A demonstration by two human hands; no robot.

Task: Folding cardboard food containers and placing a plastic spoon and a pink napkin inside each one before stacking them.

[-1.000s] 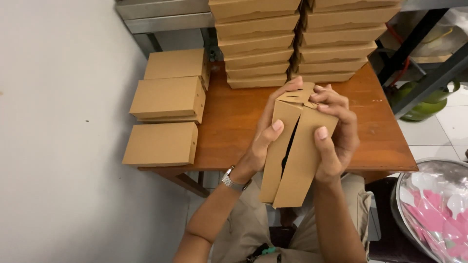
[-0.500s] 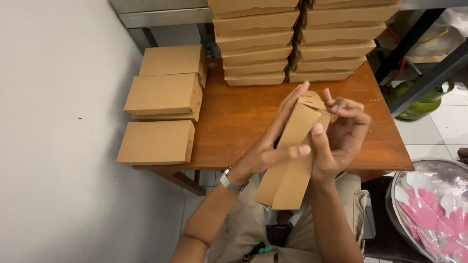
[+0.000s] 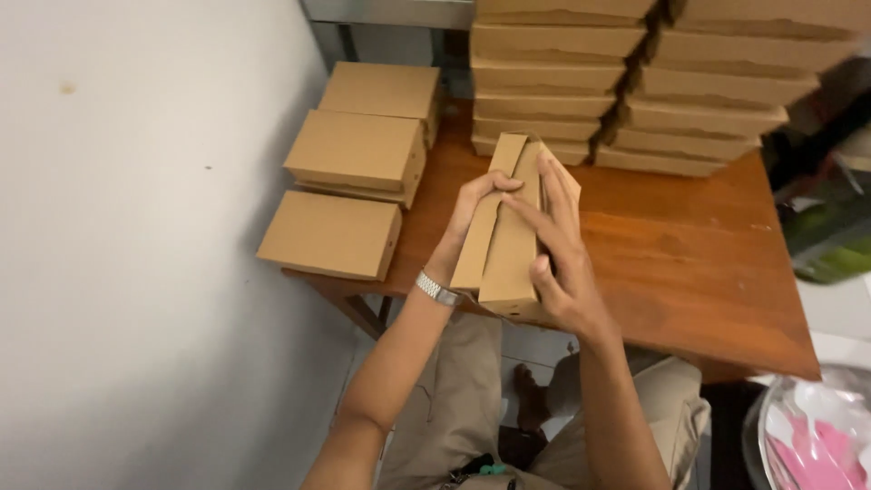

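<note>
**Half-folded box, both hands on it**

I'm holding a brown cardboard box [image 3: 508, 236] up over the near edge of the wooden table [image 3: 689, 272], long axis running 12 to 6, top end pointing at 12. My left hand [image 3: 472, 213] is gripping its left side, fingers curled over the top flap. My right hand [image 3: 558, 263] is lying flat along the right side, fingers stretched. Finished boxes [image 3: 354, 150] are sitting at 10 by the white wall [image 3: 136, 254], tall stacks [image 3: 635, 73] at 12. Bare tabletop is showing at 3.

A small packing corner of a food shop or workshop: tall stacks of flat brown cardboard boxes [image 3: 635, 100] crowd a wooden bench [image 3: 689, 263] against a bare white wall [image 3: 136, 227], finished boxes [image 3: 354, 154] piled beside.
</note>
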